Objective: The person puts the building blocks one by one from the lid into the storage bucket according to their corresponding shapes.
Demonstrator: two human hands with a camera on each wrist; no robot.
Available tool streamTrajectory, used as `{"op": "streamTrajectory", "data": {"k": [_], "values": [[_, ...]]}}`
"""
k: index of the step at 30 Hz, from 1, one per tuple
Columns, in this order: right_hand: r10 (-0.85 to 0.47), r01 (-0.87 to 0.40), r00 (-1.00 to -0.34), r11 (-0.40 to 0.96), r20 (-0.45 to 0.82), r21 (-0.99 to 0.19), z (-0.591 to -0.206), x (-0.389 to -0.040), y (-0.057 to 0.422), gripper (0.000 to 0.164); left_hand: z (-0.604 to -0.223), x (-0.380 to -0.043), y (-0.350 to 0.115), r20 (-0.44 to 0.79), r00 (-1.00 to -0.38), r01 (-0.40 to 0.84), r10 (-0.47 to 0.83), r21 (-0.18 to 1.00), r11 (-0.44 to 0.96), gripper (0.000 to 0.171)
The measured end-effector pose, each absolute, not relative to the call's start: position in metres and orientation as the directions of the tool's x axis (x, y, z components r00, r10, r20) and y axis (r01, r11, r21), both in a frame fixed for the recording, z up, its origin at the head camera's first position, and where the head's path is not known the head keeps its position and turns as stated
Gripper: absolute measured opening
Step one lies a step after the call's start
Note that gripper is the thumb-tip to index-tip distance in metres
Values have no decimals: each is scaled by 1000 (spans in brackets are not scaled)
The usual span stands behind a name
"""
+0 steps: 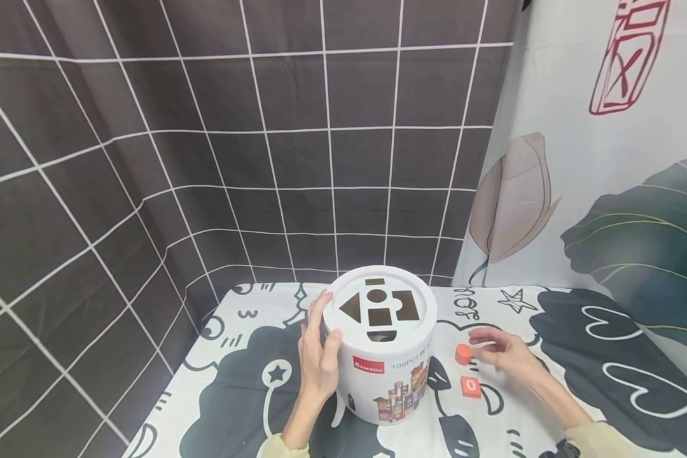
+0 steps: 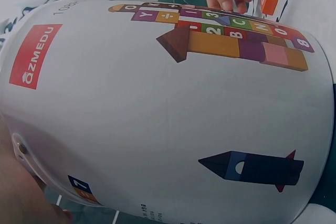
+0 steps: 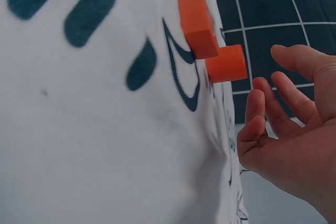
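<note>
A white bucket with a shape-sorter lid stands upright on the patterned cloth. Against its left side and lid rim rests my left hand, fingers fairly straight, thumb at the front; only part of that hand shows in the left wrist view. To the bucket's right, my right hand hovers beside an orange cylinder block, fingers parted and relaxed. Closer to me lies an orange square block marked 0. In the right wrist view, a gap separates the fingers from the cylinder.
The cloth has black and white drawings and covers the work surface. Behind the bucket hangs a dark gridded curtain. A pale curtain with leaf prints hangs at the right.
</note>
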State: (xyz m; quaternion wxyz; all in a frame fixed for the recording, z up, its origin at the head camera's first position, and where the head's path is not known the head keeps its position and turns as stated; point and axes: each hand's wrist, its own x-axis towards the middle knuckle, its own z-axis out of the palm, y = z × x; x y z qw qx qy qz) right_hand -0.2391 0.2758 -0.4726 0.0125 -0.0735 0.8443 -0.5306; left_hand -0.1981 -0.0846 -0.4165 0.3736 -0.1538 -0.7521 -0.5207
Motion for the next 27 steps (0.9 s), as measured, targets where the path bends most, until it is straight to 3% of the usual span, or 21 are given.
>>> {"op": "streamTrajectory", "data": {"k": [27], "values": [[-100, -69, -995, 540, 17, -839, -485, -244, 267, 49, -416, -197, -84, 710, -686, 605, -160, 678, 418, 57]]}}
